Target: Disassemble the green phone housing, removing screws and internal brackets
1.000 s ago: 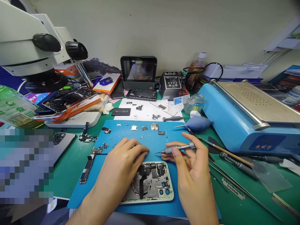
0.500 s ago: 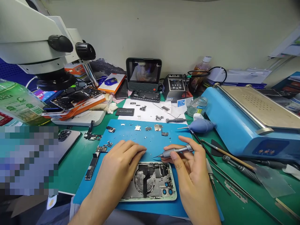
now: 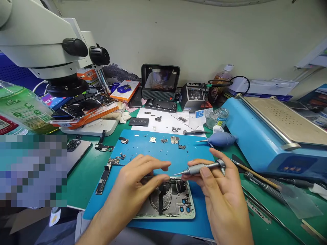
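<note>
A grey precision screwdriver [image 3: 198, 169] lies between the thumb and fingers of my right hand [image 3: 222, 190], its thin tip pointing left. My left hand [image 3: 143, 180] hovers over the left part of an opened phone housing [image 3: 176, 215], thumb and index finger apart with nothing visible between them. The screwdriver's tip is just right of those fingertips. Pale green edges frame the housing, and a round silver patch and camera rings show inside it. My left hand covers its upper left part. Beneath lies a blue mat [image 3: 143, 154] with several small phone parts and screws.
A logic board [image 3: 102, 182] lies at the mat's left edge. Behind are a battery [image 3: 138, 121] and a second screwdriver [image 3: 195, 132]. A blue air blower [image 3: 221, 139] and a blue heating station [image 3: 268, 136] stand right. The microscope [image 3: 66, 61] overhangs the left side.
My left thumb and index finger have spread apart. The screwdriver has moved right and slightly up in my right hand, away from the mat. The camera view has shifted slightly.
</note>
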A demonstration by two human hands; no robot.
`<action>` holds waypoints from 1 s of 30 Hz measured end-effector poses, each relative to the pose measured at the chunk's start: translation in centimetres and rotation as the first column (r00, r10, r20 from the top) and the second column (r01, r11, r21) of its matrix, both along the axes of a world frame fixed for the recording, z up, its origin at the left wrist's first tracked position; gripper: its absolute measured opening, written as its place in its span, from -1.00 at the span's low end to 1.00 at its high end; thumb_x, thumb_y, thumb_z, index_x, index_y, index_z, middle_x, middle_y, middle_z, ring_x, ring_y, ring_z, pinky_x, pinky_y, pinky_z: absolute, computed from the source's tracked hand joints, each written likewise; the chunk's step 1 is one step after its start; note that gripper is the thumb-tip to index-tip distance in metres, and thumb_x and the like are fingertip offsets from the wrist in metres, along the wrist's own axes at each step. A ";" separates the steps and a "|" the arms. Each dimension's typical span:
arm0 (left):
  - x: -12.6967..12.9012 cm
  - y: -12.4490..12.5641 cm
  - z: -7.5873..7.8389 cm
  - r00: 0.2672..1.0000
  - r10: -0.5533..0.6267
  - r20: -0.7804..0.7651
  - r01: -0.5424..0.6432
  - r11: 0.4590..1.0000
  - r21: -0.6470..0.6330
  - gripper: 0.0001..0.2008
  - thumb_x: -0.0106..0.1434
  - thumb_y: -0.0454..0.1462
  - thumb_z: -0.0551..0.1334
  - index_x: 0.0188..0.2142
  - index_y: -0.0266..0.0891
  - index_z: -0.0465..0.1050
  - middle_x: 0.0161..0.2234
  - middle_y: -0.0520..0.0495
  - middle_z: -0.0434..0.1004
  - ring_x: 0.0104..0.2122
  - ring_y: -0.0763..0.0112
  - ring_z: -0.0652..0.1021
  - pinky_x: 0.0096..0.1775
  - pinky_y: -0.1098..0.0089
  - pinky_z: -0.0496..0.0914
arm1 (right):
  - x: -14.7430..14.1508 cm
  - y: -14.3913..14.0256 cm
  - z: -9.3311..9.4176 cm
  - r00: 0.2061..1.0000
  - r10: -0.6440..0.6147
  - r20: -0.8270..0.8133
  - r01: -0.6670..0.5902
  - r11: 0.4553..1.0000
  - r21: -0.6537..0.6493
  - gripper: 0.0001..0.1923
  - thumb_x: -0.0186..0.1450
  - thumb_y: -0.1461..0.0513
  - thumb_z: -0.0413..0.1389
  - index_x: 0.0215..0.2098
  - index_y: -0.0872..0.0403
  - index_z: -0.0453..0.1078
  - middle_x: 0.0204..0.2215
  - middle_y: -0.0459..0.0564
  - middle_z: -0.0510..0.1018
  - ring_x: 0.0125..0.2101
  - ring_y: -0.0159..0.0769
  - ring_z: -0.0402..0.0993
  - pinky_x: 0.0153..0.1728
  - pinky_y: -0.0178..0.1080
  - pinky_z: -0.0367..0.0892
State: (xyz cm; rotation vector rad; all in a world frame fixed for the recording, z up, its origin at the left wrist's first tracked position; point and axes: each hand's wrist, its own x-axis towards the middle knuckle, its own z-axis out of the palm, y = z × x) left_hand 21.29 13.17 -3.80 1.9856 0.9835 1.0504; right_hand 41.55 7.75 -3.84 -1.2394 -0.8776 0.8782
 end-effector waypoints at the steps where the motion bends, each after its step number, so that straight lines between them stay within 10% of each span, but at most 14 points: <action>1: 0.1 -0.2 0.2 0.999 -0.035 0.033 0.038 0.997 -0.072 -0.71 0.45 -0.34 0.42 0.08 0.07 0.66 -0.11 0.16 0.74 -0.24 0.46 0.61 -0.17 0.45 0.45 | 0.0 -0.1 0.1 0.998 0.020 -0.055 -0.020 1.000 0.004 -0.50 0.50 0.02 0.22 0.34 -0.17 0.24 -0.08 0.01 0.69 -0.23 -0.20 0.73 -0.16 -0.16 0.68; 12: 0.8 -1.2 0.8 0.955 -0.112 0.274 0.199 0.928 -0.314 -0.59 0.43 -0.40 0.41 0.02 0.30 0.73 -0.18 0.28 0.82 -0.25 0.50 0.68 -0.18 0.55 0.47 | 0.1 -0.6 0.1 0.980 0.063 -0.187 -0.063 0.998 0.004 -0.48 0.50 0.08 0.22 0.37 -0.19 0.28 -0.11 0.00 0.69 -0.24 -0.25 0.71 -0.13 -0.22 0.63; 30: 0.4 -1.5 0.1 0.959 -0.096 0.266 0.169 0.949 -0.265 -0.69 0.44 -0.37 0.43 -0.02 0.17 0.77 -0.21 0.23 0.82 -0.31 0.50 0.67 -0.24 0.53 0.47 | -0.1 -0.6 0.4 0.981 0.075 -0.177 -0.087 0.994 -0.061 -0.43 0.47 0.05 0.26 0.38 -0.19 0.26 -0.10 0.02 0.69 -0.29 -0.26 0.70 -0.19 -0.24 0.63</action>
